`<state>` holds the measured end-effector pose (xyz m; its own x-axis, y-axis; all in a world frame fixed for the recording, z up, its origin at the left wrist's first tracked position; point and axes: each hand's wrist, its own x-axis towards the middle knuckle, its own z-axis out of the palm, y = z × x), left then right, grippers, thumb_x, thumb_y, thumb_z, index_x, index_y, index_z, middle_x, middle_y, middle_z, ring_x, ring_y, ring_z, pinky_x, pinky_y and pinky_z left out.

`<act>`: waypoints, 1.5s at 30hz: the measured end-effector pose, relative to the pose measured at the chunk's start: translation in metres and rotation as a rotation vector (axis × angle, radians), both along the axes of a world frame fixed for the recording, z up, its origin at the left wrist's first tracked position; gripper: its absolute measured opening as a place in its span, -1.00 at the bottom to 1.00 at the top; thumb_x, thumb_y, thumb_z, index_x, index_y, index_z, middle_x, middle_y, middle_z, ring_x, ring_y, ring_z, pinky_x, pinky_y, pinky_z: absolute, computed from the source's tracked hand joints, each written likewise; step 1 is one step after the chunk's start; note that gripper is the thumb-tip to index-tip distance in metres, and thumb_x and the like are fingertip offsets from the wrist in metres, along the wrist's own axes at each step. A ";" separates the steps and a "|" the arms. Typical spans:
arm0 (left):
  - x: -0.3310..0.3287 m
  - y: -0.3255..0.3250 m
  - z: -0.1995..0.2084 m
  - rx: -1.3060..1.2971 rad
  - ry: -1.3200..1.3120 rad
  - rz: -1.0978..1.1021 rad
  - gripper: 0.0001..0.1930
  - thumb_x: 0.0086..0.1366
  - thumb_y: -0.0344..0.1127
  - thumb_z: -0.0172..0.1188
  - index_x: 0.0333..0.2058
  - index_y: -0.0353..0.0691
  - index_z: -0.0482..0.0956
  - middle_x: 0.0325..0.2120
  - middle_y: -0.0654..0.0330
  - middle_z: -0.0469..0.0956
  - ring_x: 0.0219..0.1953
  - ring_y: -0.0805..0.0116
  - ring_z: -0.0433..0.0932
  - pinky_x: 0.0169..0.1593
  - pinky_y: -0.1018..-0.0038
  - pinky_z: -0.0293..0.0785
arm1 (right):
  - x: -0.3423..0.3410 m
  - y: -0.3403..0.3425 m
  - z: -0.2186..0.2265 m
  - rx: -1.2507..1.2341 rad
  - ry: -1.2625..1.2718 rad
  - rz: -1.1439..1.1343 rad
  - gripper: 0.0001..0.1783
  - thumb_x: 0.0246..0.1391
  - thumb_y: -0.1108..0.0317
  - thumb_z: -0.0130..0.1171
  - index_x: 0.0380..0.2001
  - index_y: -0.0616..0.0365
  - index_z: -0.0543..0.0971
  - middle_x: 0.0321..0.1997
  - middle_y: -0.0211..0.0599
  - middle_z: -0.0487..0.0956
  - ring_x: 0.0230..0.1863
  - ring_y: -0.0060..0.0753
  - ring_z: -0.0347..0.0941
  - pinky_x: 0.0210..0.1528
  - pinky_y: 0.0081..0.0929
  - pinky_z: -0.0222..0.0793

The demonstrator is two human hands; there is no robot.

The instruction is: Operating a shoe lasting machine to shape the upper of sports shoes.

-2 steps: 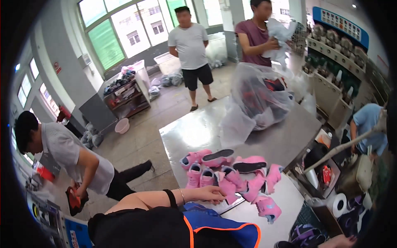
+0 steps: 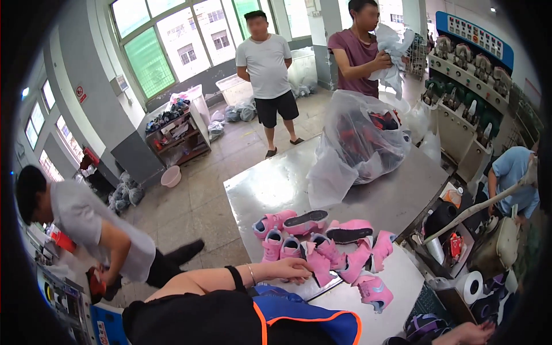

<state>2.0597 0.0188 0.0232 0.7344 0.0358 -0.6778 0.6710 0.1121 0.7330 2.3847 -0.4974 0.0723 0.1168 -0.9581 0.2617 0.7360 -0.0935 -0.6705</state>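
My left hand (image 2: 292,269) rests over the near side of the table, palm down with loosely bent fingers apart, and nothing is visible in it. Its fingertips are close beside a pink shoe upper (image 2: 322,266); whether they touch it I cannot tell. Several pink shoes lie around it, some with dark soles, such as the overturned pink shoe (image 2: 349,231). A separate pink shoe (image 2: 375,292) lies nearest the right front. At the lower right edge, my right hand (image 2: 472,333) is beside black-and-purple shoes (image 2: 426,326); its fingers are too small and smeared to read.
A large clear plastic bag (image 2: 359,146) of dark and red items stands on the metal table (image 2: 270,178). To the right are a white roll (image 2: 470,286), a wooden pole (image 2: 483,210) and a multi-station machine (image 2: 468,86). Several people stand or work around.
My right hand has come farther up into view at the lower right. The person at the left has shifted left and down. My left hand stays by the pink shoes.
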 end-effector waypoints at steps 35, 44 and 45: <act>-0.262 0.524 0.244 -0.702 -1.596 -0.335 -0.71 0.25 -0.58 0.11 -0.11 -0.10 0.60 -0.47 0.04 0.54 -0.50 0.22 0.55 -0.47 0.46 0.44 | -0.422 0.826 -0.015 -0.649 0.515 1.308 -0.96 0.20 0.47 0.08 -0.35 0.17 0.45 -0.52 -0.54 0.41 -0.55 -0.79 0.26 -0.50 -0.78 0.18; -0.204 0.625 0.263 -0.586 -1.252 -0.151 -0.84 0.10 -0.36 0.34 -0.49 -0.30 0.57 -0.55 0.02 0.53 -0.56 0.20 0.52 -0.50 0.41 0.44 | -0.257 0.919 0.008 -1.184 0.535 1.039 -0.90 0.07 0.44 0.21 -0.40 0.21 0.50 -0.52 -0.37 0.48 -0.52 -0.54 0.40 -0.45 -0.58 0.32; -0.182 0.646 0.260 -0.404 -1.248 -0.320 -0.88 0.16 -0.41 0.28 -0.39 -0.34 0.56 -0.50 0.07 0.54 -0.49 0.25 0.53 -0.38 0.44 0.47 | -0.215 0.937 0.018 -1.426 0.391 0.867 -0.83 -0.02 0.40 0.25 -0.36 0.19 0.51 -0.42 -0.28 0.50 -0.38 -0.31 0.47 -0.34 -0.44 0.38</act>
<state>1.8782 0.6645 0.2827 0.8018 -0.2932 0.5207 -0.3764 0.4289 0.8212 2.1694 0.4401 0.0906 0.6962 0.3628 0.6194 0.7153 -0.4236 -0.5559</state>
